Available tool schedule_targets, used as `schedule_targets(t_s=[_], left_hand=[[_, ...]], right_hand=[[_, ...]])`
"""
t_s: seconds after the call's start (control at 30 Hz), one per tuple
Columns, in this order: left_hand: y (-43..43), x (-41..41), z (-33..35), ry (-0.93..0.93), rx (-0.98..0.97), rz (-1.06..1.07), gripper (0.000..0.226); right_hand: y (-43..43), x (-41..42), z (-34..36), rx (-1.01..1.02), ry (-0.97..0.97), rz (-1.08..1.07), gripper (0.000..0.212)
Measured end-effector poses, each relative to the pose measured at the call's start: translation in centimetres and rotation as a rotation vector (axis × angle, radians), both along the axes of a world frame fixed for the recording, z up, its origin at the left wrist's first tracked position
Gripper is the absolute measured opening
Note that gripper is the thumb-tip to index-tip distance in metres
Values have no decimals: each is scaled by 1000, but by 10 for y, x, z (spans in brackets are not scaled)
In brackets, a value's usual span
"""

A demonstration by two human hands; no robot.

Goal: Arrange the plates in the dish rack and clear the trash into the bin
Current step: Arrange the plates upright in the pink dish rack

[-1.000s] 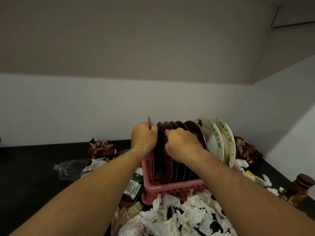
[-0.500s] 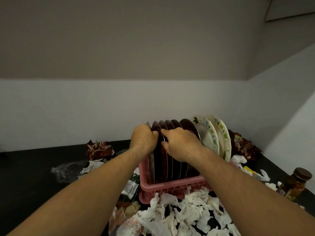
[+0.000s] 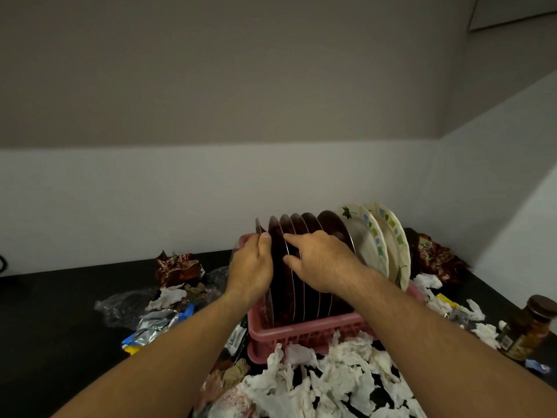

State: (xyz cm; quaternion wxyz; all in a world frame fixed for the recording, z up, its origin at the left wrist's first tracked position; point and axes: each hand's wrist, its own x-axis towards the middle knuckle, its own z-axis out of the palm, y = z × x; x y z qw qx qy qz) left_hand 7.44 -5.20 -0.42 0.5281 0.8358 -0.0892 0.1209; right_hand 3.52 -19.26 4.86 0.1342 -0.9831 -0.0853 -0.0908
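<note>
Steel plate (image 3: 258, 226) pinched upright in left hand (image 3: 251, 267) grip, right hand (image 3: 322, 260) curled over neighbouring plates (image 3: 301, 227), pink rack (image 3: 301, 333)

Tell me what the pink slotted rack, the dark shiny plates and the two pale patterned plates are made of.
Pink slotted rack: probably plastic, matte moulded walls.
Dark shiny plates: likely steel, thin bright rims, reflective faces.
Pale patterned plates: ceramic or melamine, unclear which; smooth printed rims.
</note>
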Motion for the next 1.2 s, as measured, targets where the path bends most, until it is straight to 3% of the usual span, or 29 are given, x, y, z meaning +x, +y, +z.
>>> schedule_targets(t_s=[0.17, 0.5, 0.83, 0.97, 1.2], left_hand=[[5, 3, 5, -49, -17, -15, 39], [8, 14, 18, -164, 115, 19, 51], [-1, -17, 32, -457, 200, -31, 23], [-16, -40, 33, -450, 167, -59, 18], [-46, -70, 27, -383, 104, -129, 18]], right_hand=[[0, -4, -6, 140, 44, 17, 36], [-12, -7, 0, 222, 15, 40, 46], [-40, -25, 4, 528, -132, -9, 25], [-61, -41, -4, 669, -168, 22, 6], [-111, -65, -19, 744, -198, 78, 8]])
